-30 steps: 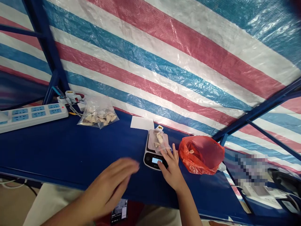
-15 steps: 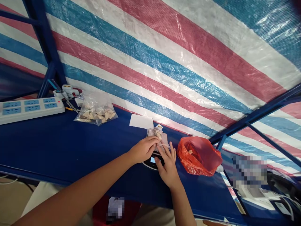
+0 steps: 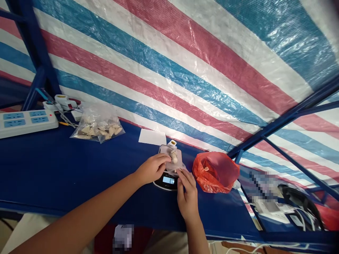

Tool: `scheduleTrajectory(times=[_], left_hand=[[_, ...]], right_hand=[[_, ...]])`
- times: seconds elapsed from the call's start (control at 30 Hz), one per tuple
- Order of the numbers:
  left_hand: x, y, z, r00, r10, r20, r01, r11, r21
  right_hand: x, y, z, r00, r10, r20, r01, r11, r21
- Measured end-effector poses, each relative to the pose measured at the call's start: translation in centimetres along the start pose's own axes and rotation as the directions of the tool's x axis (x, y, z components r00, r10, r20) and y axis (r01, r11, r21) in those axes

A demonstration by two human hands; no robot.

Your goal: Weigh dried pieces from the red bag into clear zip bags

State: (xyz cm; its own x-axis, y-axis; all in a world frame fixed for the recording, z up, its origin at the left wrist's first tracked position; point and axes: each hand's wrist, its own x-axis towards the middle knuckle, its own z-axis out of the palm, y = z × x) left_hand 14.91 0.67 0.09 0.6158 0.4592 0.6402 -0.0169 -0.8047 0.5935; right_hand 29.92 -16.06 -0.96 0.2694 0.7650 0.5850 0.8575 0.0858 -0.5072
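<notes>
A small digital scale (image 3: 166, 181) with a lit display stands on the blue table (image 3: 66, 173). On its platform lies a small clear plastic bag (image 3: 173, 157) with a few pale pieces inside. My left hand (image 3: 151, 168) is closed, pinching the bag's left edge. My right hand (image 3: 186, 197) pinches the bag's near right corner with thumb and fingertips, just in front of the scale.
An orange-red plastic bag (image 3: 215, 171) sits open right of the scale. A larger clear bag of pale pieces (image 3: 96, 125) lies at the back left, near a white power strip (image 3: 25, 122). A white card (image 3: 152, 137) lies behind the scale. A striped tarp backs the table.
My left hand came in from the lower left and took hold of the small bag on the scale. My right hand shifted from the scale's front to the bag's corner.
</notes>
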Motion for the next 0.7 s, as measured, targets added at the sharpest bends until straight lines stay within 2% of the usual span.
scheduleTrajectory(times=[0.07,0.17,0.23,0.3,0.37,0.4,0.43,0.47,0.57,0.7], left_hand=[[0.0,-0.2,-0.2,1.000,-0.007,-0.027,0.008,1.000,0.006],[0.1,-0.3,-0.6,0.999,-0.022,-0.023,0.023,0.999,0.036],[0.2,-0.2,-0.7,1.000,-0.010,0.001,0.010,0.998,0.068],[0.2,0.0,-0.6,0.999,0.022,0.029,-0.026,0.993,0.114],[0.2,0.2,-0.5,0.994,0.063,0.085,-0.076,0.984,0.163],[0.2,0.3,-0.5,0.990,0.076,0.120,-0.098,0.978,0.184],[0.1,0.4,-0.5,0.985,0.080,0.152,-0.110,0.973,0.203],[0.1,0.4,-0.5,0.982,0.073,0.174,-0.111,0.969,0.220],[0.2,0.1,-0.5,0.986,-0.002,0.165,-0.044,0.961,0.272],[0.5,-0.3,-0.5,0.986,-0.096,0.136,0.051,0.952,0.303]], right_hand=[[-0.8,-0.1,-1.5,0.985,0.145,-0.095,-0.130,0.980,0.152],[-0.6,0.5,-4.4,0.891,0.389,-0.235,-0.301,0.893,0.335],[0.7,1.7,-6.4,0.828,0.482,-0.286,-0.345,0.841,0.418],[2.5,3.7,-8.2,0.793,0.531,-0.300,-0.368,0.809,0.459],[4.2,6.3,-9.9,0.774,0.535,-0.338,-0.454,0.842,0.292],[5.1,7.6,-10.7,0.771,0.525,-0.361,-0.525,0.844,0.107],[5.8,8.8,-11.3,0.785,0.523,-0.332,-0.583,0.805,-0.111],[6.5,9.9,-11.9,0.789,0.534,-0.304,-0.601,0.774,-0.199],[8.1,12.2,-12.5,0.811,0.549,-0.202,-0.584,0.737,-0.341],[9.3,13.4,-10.4,0.852,0.522,-0.035,-0.484,0.760,-0.435]])
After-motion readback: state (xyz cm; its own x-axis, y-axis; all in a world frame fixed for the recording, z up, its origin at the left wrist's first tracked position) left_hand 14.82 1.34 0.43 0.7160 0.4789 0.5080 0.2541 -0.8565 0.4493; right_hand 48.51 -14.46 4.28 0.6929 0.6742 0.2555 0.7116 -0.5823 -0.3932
